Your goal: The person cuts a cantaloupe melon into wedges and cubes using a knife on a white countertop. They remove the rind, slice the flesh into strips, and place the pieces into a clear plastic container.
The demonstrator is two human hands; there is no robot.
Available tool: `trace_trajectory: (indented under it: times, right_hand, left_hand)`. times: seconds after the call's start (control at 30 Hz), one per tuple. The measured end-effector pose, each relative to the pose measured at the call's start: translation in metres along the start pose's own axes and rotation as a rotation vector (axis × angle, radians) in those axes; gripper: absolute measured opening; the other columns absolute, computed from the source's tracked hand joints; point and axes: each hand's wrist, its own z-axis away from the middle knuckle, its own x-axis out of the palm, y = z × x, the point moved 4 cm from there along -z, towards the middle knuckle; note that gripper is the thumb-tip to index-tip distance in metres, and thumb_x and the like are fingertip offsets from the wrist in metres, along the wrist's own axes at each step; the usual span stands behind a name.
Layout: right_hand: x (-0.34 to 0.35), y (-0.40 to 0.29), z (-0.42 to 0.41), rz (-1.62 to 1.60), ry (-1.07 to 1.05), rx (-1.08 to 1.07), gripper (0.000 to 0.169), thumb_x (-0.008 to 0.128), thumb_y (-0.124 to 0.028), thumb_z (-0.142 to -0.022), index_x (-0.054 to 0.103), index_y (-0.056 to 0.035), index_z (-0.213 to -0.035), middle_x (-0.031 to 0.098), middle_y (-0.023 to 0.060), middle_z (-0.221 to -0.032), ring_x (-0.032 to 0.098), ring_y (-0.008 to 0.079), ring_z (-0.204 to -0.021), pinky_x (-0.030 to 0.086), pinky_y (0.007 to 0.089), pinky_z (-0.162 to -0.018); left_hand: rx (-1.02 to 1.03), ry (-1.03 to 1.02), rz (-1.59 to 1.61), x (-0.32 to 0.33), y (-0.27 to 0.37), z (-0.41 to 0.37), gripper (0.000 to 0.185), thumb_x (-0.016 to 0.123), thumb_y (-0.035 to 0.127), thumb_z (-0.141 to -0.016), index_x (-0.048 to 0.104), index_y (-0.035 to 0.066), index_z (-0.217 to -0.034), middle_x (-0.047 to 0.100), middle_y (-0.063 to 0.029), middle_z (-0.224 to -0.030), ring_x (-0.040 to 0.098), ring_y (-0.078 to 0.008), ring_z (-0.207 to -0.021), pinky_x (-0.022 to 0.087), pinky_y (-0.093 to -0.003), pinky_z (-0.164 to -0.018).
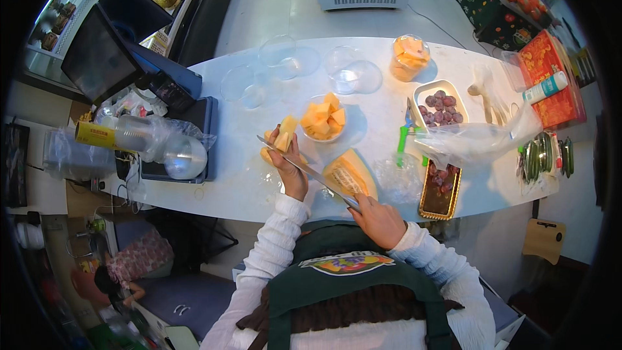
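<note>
My left hand (290,171) holds a peeled piece of orange-fleshed melon (285,135) in its fingers. The knife (311,171) is gripped in my right hand (381,223), its long blade slanting up and left across my left fingers, just below the melon piece. More pale melon pieces or peel (266,155) lie beside and under my left hand, partly hidden. A clear cup (315,137) heaped with melon cubes (323,117) stands beyond the blade. Between my hands, a large melon wedge (351,174) with seeds showing rests on the white table (243,182).
A filled cup of melon cubes (409,57) stands at the far edge, near empty clear cups (278,57). Rightward are a grape tray (441,107), green-handled scissors (403,138), a plastic bag (478,143) and a gold-rimmed tray (440,199). Monitor (102,51) at left; another person (138,257) behind.
</note>
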Motion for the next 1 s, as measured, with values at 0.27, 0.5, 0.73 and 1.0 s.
trace_trajectory:
  times: [0.27,0.5,0.73,1.0]
  right_hand:
    - [0.035,0.031,-0.012,-0.075,0.049,0.029,0.027,0.06,-0.026,-0.091,0.047,-0.0036,-0.102,0.062,0.0205,-0.08,0.061,0.042,-0.063,0.051,0.049,-0.053]
    - [0.039,0.043,-0.011,-0.157,0.081,0.099,0.031,0.059,-0.021,-0.091,0.047,0.0001,-0.11,0.064,0.0241,-0.086,0.062,0.0426,-0.07,0.051,0.0475,-0.059]
    - [0.05,0.059,-0.006,-0.271,0.124,0.141,0.031,0.06,-0.021,-0.092,0.048,-0.0017,-0.113,0.064,0.0235,-0.083,0.062,0.0435,-0.071,0.049,0.0489,-0.06]
    - [-0.018,0.082,0.02,-0.384,0.345,0.359,0.022,0.062,-0.017,-0.091,0.058,-0.0047,-0.109,0.063,0.019,-0.076,0.064,0.0382,-0.07,0.049,0.0423,-0.06]
  left_hand:
    - [-0.031,-0.089,-0.228,0.01,-0.024,0.007,0.098,0.037,0.079,-0.083,0.02,0.003,-0.143,0.032,-0.0187,-0.142,0.035,-0.0281,-0.134,0.025,-0.0383,-0.114]
    - [0.074,-0.162,-0.614,0.017,-0.041,0.01,0.106,0.037,0.078,-0.084,0.01,-0.002,-0.148,0.022,-0.0234,-0.148,0.024,-0.0341,-0.139,0.019,-0.0396,-0.114]
    - [0.059,-0.078,-0.621,0.009,-0.041,0.008,0.084,0.048,0.054,-0.093,0.016,-0.002,-0.147,0.027,-0.0236,-0.146,0.03,-0.0331,-0.134,0.024,-0.0387,-0.112]
    - [0.077,0.013,-0.398,0.003,0.015,0.031,0.057,0.054,0.03,-0.098,0.029,0.001,-0.14,0.038,-0.0149,-0.14,0.045,-0.0246,-0.127,0.036,-0.0372,-0.111]
